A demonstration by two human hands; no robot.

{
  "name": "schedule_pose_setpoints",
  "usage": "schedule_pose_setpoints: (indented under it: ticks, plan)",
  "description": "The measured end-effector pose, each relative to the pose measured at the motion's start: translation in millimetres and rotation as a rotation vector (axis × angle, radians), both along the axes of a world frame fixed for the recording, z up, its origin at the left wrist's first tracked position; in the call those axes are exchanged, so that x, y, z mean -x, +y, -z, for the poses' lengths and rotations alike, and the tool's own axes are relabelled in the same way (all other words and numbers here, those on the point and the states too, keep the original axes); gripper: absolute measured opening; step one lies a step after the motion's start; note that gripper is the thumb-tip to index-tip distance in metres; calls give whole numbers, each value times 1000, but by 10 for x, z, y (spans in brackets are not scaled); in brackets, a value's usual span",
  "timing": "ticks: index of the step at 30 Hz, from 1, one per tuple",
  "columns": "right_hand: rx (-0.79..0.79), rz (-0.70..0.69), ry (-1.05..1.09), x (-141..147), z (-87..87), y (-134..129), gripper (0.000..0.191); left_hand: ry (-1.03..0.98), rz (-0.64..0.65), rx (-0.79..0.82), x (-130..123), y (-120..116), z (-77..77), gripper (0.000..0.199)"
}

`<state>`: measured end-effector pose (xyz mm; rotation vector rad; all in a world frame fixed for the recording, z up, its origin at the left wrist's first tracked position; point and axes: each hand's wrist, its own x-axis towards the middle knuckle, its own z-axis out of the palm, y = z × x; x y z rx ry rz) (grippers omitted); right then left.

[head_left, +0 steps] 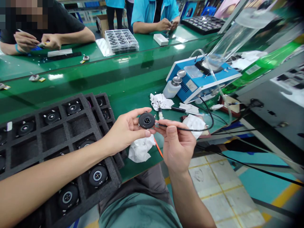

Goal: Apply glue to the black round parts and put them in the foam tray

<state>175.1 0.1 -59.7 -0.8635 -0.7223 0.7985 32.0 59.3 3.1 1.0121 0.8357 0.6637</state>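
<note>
The left hand (124, 130) held a round black disc (142, 121) in its curled fingers and thumb above the green desk (133, 85), beside a black foam tray (67, 128); the right hand (177, 144) pinched a thin black cable (171, 127), its metal tip (156, 124) at the disc's edge. The disc looked light, stiff and smooth, likely to slip, with delicate contacts (146, 120) on its face, so its rim seemed the place to grip.
</note>
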Motion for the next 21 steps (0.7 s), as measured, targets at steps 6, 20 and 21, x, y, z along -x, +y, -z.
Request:
schedule_pose_setpoints:
  ticks: [6,20,21]
  plan:
    - [0,-5,-1,-2,-3,-2,7,0,7,-14,6,3,11,75]
    - [11,1,0,4,3,0,7,-2,-3,8,-4,0,-2,78]
    - [11,1,2,4,4,-1,7,-2,-1,5,-2,2,2,77]
